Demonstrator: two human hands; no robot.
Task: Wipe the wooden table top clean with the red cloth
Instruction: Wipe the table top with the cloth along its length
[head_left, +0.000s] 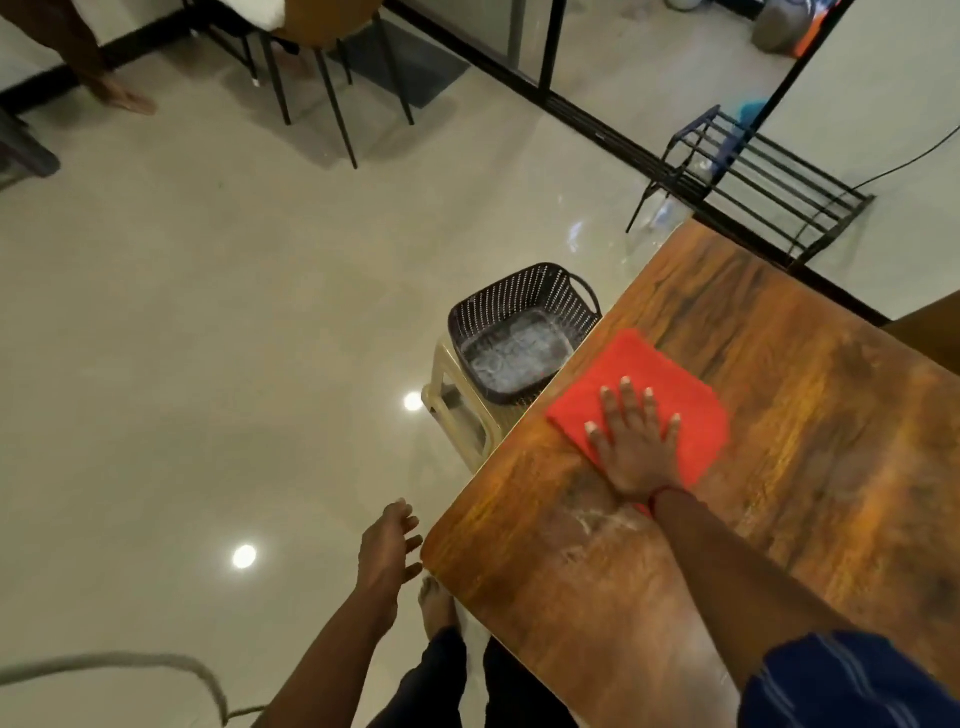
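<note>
So the right hand (636, 447) is pressing flat on the red cloth (639, 358), with its fingers (626, 400) spread wide and straight rather than bunching the fabric up. Makes sense to me: a flat palm is putting weight across the whole folded square, so more of it is rubbing the wood at once. The cloth is lying folded on the wooden surface (821, 415), close to the left edge and roughly midway along it, and the hand is covering its near half.

The left hand (387, 551) is hanging off to the side, just past the near corner of the surface. Its fingers are loosely apart, holding nothing and not touching the wood as far as I can tell. I'm guessing it's just balancing the lean forward.

A pale, dusty-looking smear (602, 519) is showing right by the wrist, on the person's side of the cloth. I'd say that patch is needing a pass and the job is far from finished. The far end is looking darker, though the glare is making that hard to judge.

A dark perforated basket (524, 286) is sitting on a cream plastic stool (457, 410) right beside the left edge. It's probably parked there so whatever gets swept off is dropping straight in, but that's my guess. Something shiny is lining its bottom, can't tell what.
</note>
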